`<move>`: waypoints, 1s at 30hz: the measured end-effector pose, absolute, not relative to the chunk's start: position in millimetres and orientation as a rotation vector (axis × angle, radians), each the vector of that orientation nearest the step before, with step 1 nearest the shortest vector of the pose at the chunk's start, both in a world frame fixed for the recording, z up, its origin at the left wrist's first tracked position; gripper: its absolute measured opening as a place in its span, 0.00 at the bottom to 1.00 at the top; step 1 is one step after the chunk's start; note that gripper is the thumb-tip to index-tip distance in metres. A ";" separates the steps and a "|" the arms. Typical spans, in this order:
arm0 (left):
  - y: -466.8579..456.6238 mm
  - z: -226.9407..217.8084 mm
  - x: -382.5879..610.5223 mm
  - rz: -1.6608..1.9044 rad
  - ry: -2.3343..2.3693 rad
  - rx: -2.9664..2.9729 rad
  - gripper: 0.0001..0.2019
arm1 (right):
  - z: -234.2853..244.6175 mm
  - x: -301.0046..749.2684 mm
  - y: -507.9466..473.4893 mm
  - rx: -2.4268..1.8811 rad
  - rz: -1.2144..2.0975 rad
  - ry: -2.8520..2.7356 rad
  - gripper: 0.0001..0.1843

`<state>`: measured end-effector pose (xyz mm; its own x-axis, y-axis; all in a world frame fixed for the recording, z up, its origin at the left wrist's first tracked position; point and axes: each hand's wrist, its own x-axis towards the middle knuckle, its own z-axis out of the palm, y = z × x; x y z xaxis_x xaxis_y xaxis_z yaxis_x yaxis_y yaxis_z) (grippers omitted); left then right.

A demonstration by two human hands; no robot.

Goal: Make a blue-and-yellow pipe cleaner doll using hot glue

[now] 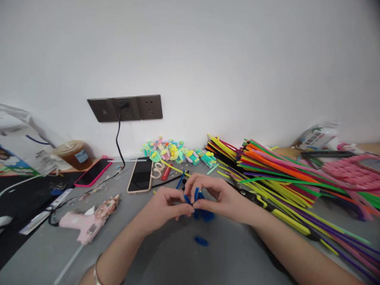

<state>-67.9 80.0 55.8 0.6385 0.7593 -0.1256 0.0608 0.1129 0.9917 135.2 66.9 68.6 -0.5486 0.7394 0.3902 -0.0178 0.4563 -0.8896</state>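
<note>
My left hand and my right hand meet over the middle of the grey table. Between their fingertips is a short blue pipe cleaner, bent or in pieces; its full shape is hidden by the fingers. Both hands are closed in a pinch on it. Just behind and below the right fingers lies a small bunch of blue pipe cleaner pieces. One loose blue piece rests on the table nearer to me. A thin blue strip shows beyond the left fingers.
Bundles of coloured pipe cleaners spread across the right, with yellow-handled pliers among them. A pink glue gun lies left. Two phones, a drink cup and small pastel pipe cleaner figures stand along the back.
</note>
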 end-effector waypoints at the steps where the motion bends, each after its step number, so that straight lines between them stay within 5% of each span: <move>1: 79.8 57.1 -68.4 0.547 0.763 1.405 0.09 | 68.2 135.7 67.0 -0.594 1.222 -1.883 0.05; 17: 73.4 60.2 -66.0 0.335 0.774 1.494 0.11 | 62.0 140.7 71.7 -0.682 1.731 -1.638 0.08; 30: 76.5 50.7 -61.6 0.587 0.957 1.930 0.15 | 52.4 134.7 78.3 -0.903 1.522 -1.495 0.12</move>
